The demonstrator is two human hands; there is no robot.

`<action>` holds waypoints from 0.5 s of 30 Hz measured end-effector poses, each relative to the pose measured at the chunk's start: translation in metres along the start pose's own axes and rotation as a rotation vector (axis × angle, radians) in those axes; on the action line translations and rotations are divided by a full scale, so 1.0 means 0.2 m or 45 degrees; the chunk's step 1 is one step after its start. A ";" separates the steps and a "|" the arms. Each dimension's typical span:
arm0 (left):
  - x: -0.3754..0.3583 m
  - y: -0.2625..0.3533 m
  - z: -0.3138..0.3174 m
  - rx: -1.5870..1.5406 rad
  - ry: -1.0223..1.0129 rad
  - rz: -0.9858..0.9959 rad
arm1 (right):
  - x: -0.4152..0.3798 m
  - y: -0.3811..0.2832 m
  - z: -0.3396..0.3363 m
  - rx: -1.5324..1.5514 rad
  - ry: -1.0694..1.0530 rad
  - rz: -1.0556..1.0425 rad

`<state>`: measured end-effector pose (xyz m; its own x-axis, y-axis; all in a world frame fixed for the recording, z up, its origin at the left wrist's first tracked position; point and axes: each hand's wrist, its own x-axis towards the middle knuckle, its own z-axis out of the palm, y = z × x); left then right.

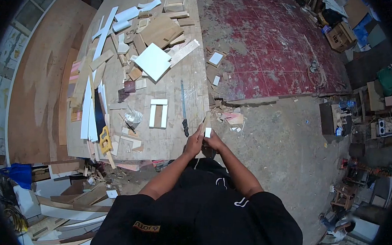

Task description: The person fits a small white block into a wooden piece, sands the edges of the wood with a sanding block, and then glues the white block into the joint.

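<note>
Both hands meet just off the surface's near corner, left hand pinching a thin wooden strip, right hand closed on a small white piece; over bare floor, either could slip and drop, or knock the saw beside them.

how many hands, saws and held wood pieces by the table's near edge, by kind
hands: 2, left hand and right hand
hand saw: 1
small wood strip held in both hands: 1
total: 4
</note>
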<state>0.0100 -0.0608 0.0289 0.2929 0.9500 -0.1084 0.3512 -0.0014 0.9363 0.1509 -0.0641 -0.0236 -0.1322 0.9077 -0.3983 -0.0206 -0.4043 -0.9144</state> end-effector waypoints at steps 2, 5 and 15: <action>0.00 -0.01 0.00 0.000 0.012 0.026 | -0.01 -0.02 -0.01 -0.016 0.008 0.038; 0.00 0.00 0.00 -0.015 -0.047 -0.069 | -0.03 -0.10 -0.02 -0.055 0.003 0.153; 0.00 -0.02 0.00 0.055 0.017 -0.089 | -0.04 -0.02 -0.07 -0.755 -0.506 0.097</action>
<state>0.0087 -0.0613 0.0262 0.2543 0.9524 -0.1682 0.4082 0.0519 0.9114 0.1654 -0.0684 -0.0180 -0.4651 0.7239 -0.5096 0.5302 -0.2333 -0.8152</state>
